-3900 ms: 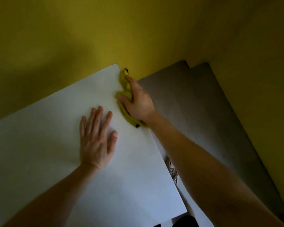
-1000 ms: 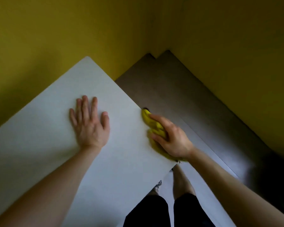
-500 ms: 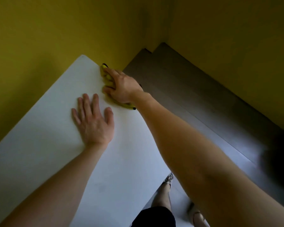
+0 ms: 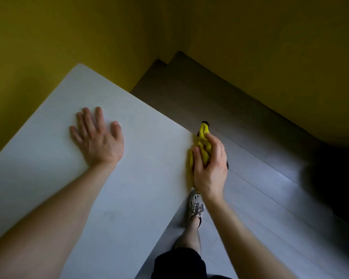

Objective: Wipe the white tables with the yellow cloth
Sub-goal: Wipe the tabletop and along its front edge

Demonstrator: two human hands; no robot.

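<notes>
Gripping hand: right hand (image 4: 210, 170) clenched round the yellow cloth (image 4: 203, 144), thumb on the tabletop side, fingers wrapped over the bunched fabric on the floor side.
Resting hand: left hand (image 4: 98, 137) flat and released, palm down on the white surface (image 4: 133, 188), fingers straight and slightly spread, grasping nothing, well in from every edge.
Surface edges: right edge slanting from a far corner near the yellow wall (image 4: 89, 37) down towards the bottom middle of the view; left edge running close along that wall, touching or apart cannot tell.
Open room: bare tabletop all round the left hand; past the right edge, grey plank floor (image 4: 266, 178) stretching to the corner where two yellow walls meet.
Cloth place: on the right edge, about halfway along, partly on the top and partly past the rim.
Cloth look: bright yellow, crumpled into a long wad, one end poking out beyond the fingertips with a dark tip.
Below the edge: pale laced shoe (image 4: 195, 206) and a bare lower leg on the floor under the right hand; dark shorts (image 4: 179, 262) at the bottom.
Far right: dark blurred shape (image 4: 334, 174) on the floor, too dim to name.
</notes>
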